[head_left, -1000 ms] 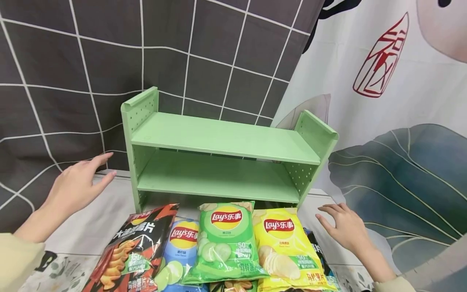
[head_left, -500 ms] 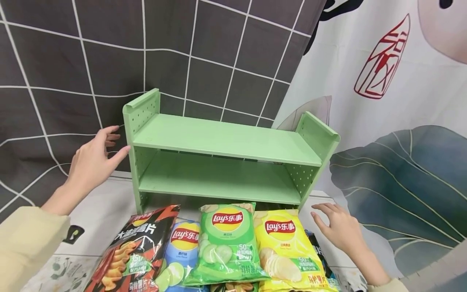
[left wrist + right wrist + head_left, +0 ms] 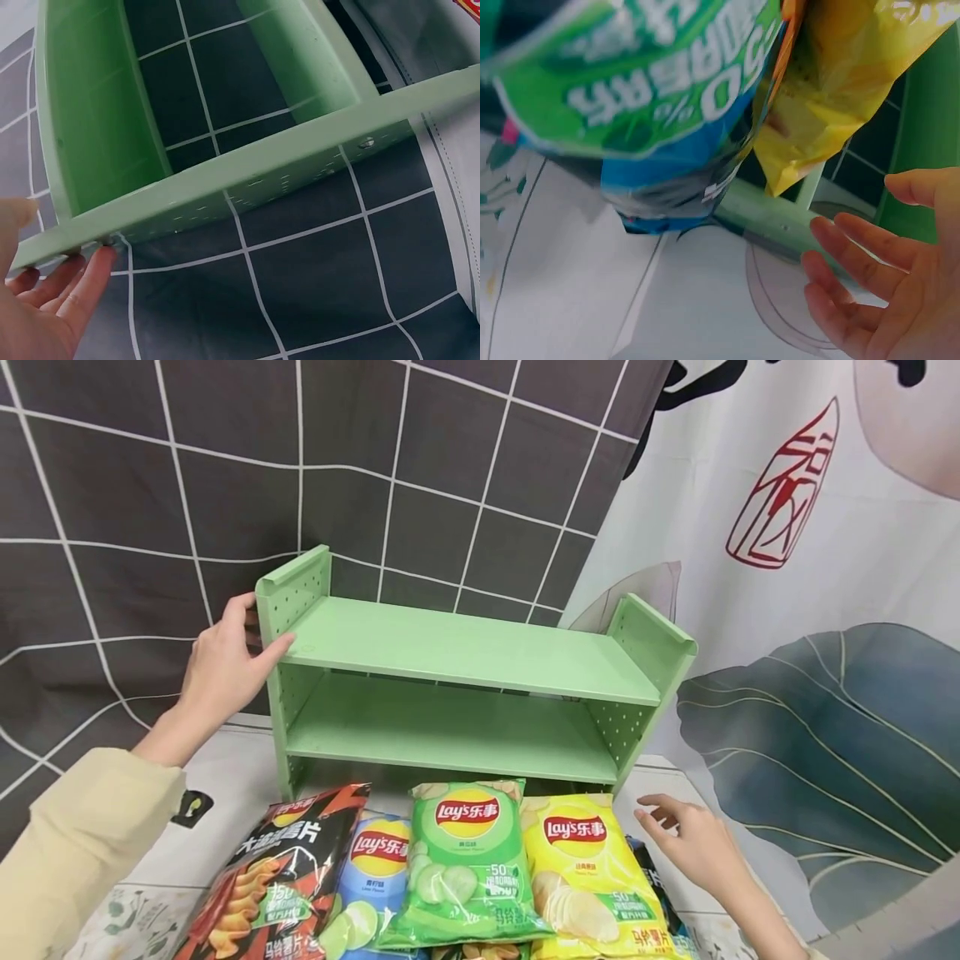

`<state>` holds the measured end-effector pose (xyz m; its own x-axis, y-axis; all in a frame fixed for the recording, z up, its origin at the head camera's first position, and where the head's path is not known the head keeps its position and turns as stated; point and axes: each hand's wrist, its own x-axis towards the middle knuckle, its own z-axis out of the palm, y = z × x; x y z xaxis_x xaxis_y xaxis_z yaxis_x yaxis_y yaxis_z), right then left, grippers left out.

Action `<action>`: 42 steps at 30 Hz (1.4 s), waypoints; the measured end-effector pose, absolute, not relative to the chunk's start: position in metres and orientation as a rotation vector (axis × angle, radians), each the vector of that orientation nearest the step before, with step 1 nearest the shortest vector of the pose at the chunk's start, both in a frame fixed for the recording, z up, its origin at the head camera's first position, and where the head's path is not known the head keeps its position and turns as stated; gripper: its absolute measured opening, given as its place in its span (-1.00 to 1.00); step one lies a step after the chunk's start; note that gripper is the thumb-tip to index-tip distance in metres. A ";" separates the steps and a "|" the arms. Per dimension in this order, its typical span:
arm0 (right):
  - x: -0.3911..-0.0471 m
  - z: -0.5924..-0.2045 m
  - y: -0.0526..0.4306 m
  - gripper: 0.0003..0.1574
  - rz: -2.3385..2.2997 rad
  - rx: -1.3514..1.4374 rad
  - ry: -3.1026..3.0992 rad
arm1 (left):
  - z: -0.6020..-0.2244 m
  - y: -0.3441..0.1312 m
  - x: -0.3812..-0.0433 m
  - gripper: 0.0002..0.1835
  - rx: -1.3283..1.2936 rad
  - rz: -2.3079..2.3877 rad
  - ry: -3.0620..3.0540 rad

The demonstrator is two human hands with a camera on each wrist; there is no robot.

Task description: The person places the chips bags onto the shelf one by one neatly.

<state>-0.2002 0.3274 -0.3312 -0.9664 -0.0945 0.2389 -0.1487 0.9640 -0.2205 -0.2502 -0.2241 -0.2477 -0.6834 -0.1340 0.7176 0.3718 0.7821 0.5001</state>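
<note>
A pale green metal shelf rack (image 3: 457, 727) with two boards and perforated side panels stands at the back in the head view. My left hand (image 3: 228, 660) is at its left panel, thumb over the front edge and fingers round the outer face. In the left wrist view, the fingertips (image 3: 94, 270) lie against that panel's outer side. My right hand (image 3: 693, 843) holds nothing, its fingers loosely bent, just right of the yellow chip bag (image 3: 592, 868). The right wrist view has it beside a dark-and-blue bag (image 3: 660, 172) and the shelf's right panel.
Left of the yellow bag lie a green chip bag (image 3: 467, 860), a blue one (image 3: 375, 877) and a black-red one (image 3: 281, 868), all before the rack on a white tabletop (image 3: 225, 768). A dark checked curtain (image 3: 450, 460) hangs behind.
My left hand has moved right and up from beside the rack onto its left panel. My right hand has drifted slightly left. The rack and bags stay in place.
</note>
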 end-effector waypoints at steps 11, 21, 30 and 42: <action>-0.198 -0.332 0.316 -0.16 0.435 0.132 -3.041 | -0.236 -0.224 -0.259 -0.44 -0.146 -0.855 -2.145; -0.188 -0.338 0.309 -0.39 0.414 0.413 -2.859 | -0.241 -0.224 -0.263 -0.48 -0.194 -0.858 -2.095; -0.163 -0.353 0.304 -0.36 0.151 0.950 -2.465 | -0.245 -0.225 -0.263 -0.51 -0.197 -0.853 -2.082; -0.146 -0.360 0.304 -0.20 0.029 1.134 -2.428 | -0.251 -0.225 -0.267 -0.57 -0.220 -0.790 -1.937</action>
